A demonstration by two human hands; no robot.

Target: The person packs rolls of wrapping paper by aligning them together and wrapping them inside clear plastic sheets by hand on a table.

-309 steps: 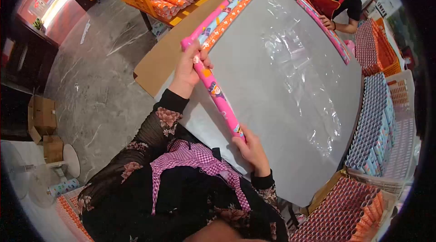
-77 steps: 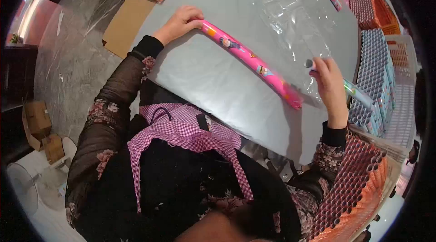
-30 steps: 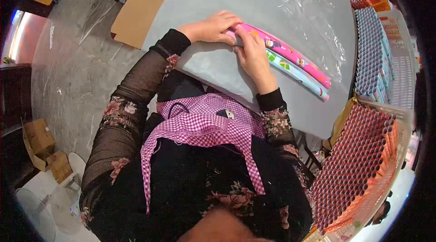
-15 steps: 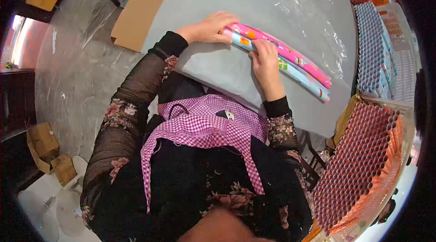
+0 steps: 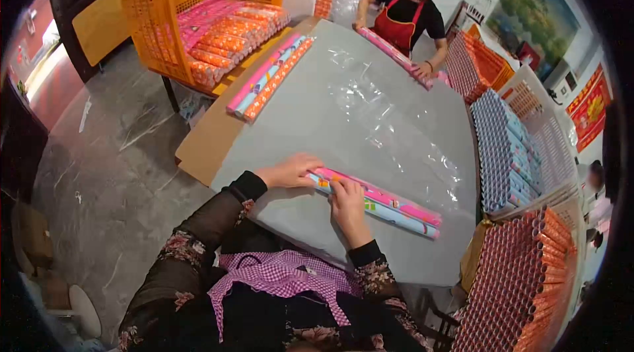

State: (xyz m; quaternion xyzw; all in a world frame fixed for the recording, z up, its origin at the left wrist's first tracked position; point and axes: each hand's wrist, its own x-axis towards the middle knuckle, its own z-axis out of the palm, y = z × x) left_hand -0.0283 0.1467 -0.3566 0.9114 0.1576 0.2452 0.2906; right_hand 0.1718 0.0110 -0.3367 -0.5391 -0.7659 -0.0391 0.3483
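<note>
A pink roll of wrapping paper point(image 5: 396, 201) and a light blue roll of wrapping paper point(image 5: 403, 221) lie side by side, slanting across the near part of the grey table point(image 5: 284, 147). My left hand point(image 5: 294, 172) is closed round their left ends, covering the tips. With bent fingers, my right hand point(image 5: 349, 210) grips the light blue roll a little left of its middle, beside the pink one. Crumpled clear plastic film point(image 5: 376, 114) is spread over the table beyond the rolls.
Pink, blue and orange rolls point(image 5: 271, 78) lie at the table's left edge, near an orange crate point(image 5: 148, 28) of rolls. Opposite, a co-worker point(image 5: 403, 15) holds a pink roll. Blue rolls point(image 5: 492, 154) and orange rolls point(image 5: 508, 279) are stacked in crates at right.
My view has tilted up, bringing the co-worker and the orange crate into sight. Both hands stay on the two rolls in much the same grip.
</note>
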